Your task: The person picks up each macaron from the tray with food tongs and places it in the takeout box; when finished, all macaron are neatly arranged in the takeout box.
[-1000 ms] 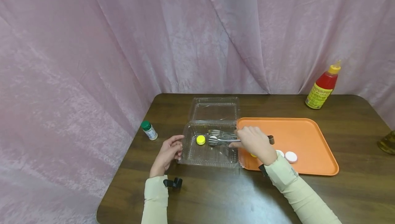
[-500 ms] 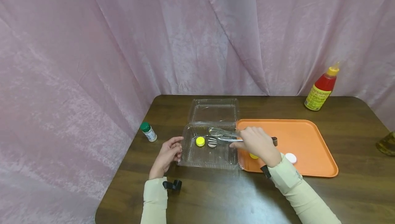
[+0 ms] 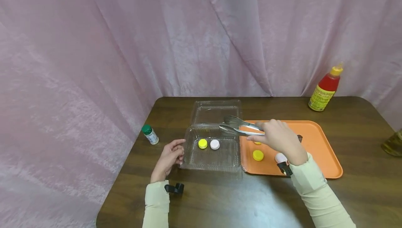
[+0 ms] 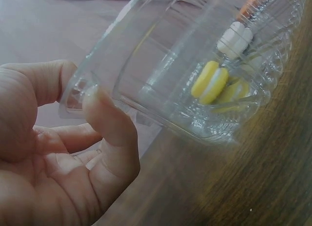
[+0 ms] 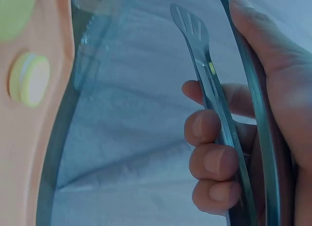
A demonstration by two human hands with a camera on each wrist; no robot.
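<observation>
In the head view, a yellow macaron (image 3: 202, 144) and a white macaron (image 3: 215, 144) sit side by side in the clear plastic container (image 3: 226, 160). My left hand (image 3: 167, 160) pinches the container's left rim between thumb and fingers, as the left wrist view shows. Metal tongs (image 3: 249, 133) are gripped in my right hand (image 3: 281, 139), held over the orange tray (image 3: 323, 154). Their tips stand apart above the container's right edge, with nothing between them. On the tray lie a yellow macaron (image 3: 258, 155), another partly hidden by the hand, and a white one (image 3: 280, 157) beside the wrist.
The container's lid (image 3: 216, 112) lies folded back behind it. A green-capped shaker bottle (image 3: 150, 134) stands at the left, a red sauce bottle (image 3: 325, 90) at the back right. A dark bottle (image 3: 392, 142) shows at the right edge. Pink curtain hangs behind the table.
The tongs have let go of the white macaron, which now lies uncovered in the container. My right hand has lifted and moved right with the tongs. The left hand stays on the rim.
</observation>
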